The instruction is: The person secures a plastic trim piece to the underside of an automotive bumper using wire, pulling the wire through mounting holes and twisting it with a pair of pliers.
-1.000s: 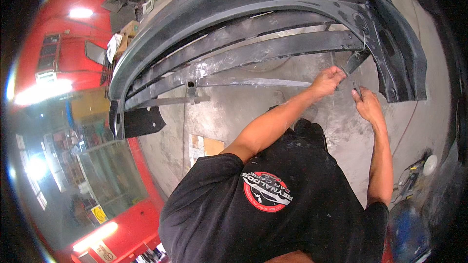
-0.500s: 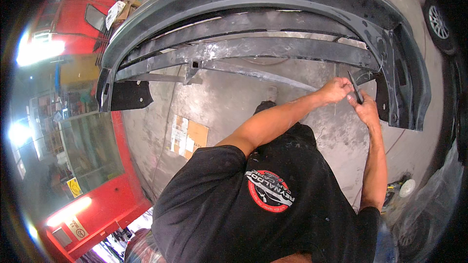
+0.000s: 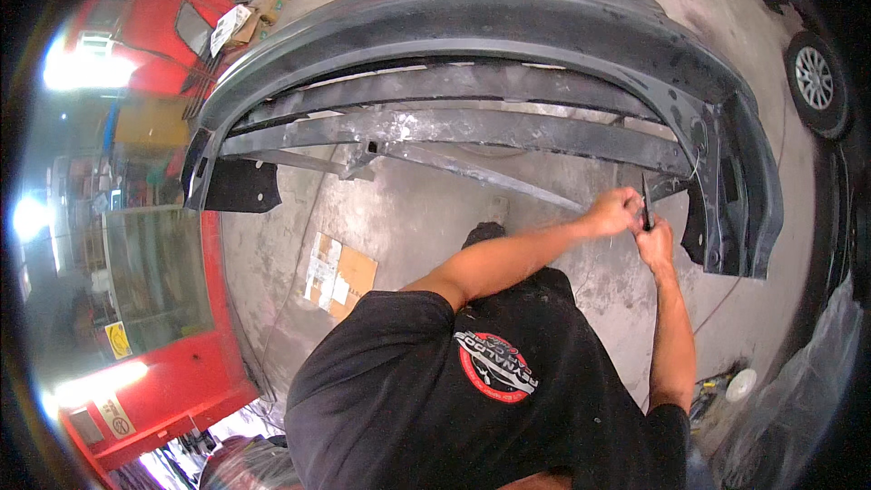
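Red bodywork of a vehicle (image 3: 136, 45) is filling the far left of the view, with bright lamps glaring off it, and just right of it a flattened piece of cardboard (image 3: 337, 277) is lying on the stained concrete floor (image 3: 426, 218). Above the cardboard a large dark grey car bumper (image 3: 508, 27) is arching across the whole upper part of the view, inner side facing the person, its pale, scuffed inner braces running across under the outer skin. The person, in a black shirt (image 3: 435, 399) with a round red and white badge, is reaching both bare arms up and to the right, toward the bumper's right-hand end. There the left hand (image 3: 615, 211) is curling shut close against the right hand (image 3: 655, 243), the two touching or nearly so, and a thin dark tool (image 3: 646, 204) is standing upright between them (which hand is actually gripping it I cannot tell, and the left hand's own hold is not clear either). Further right, a car wheel (image 3: 815, 82) is showing at the edge, and a small white round object (image 3: 740, 385) is lying on the floor lower down.
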### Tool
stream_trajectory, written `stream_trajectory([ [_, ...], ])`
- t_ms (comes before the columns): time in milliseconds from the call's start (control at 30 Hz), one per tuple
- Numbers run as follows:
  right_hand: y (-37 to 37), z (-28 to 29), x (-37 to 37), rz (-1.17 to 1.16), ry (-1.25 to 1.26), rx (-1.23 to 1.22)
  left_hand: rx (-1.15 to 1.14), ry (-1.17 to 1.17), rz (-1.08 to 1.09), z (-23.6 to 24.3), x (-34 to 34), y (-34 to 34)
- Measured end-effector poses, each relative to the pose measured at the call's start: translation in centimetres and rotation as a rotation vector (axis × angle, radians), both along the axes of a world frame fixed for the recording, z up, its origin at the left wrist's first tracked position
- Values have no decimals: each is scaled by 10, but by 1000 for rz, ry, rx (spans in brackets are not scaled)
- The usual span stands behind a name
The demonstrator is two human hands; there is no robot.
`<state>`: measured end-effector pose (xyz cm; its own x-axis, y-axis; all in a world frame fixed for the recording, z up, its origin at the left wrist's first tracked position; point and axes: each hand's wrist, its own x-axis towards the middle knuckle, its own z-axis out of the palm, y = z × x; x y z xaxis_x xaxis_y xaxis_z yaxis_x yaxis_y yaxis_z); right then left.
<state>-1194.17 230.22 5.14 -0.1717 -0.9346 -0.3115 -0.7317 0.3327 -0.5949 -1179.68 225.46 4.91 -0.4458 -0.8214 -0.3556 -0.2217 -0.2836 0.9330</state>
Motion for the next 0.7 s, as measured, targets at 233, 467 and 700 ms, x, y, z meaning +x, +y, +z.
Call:
stream_trajectory([
  [233,-1,5,-1,-103,-90,18,-233,46,-62,72,8,52],
  [467,8,-18,-8,0,-96,33,678,357,357,12,-50,42],
  [700,2,-7,7,-47,229,136,647,494,534,0,-63,46],
])
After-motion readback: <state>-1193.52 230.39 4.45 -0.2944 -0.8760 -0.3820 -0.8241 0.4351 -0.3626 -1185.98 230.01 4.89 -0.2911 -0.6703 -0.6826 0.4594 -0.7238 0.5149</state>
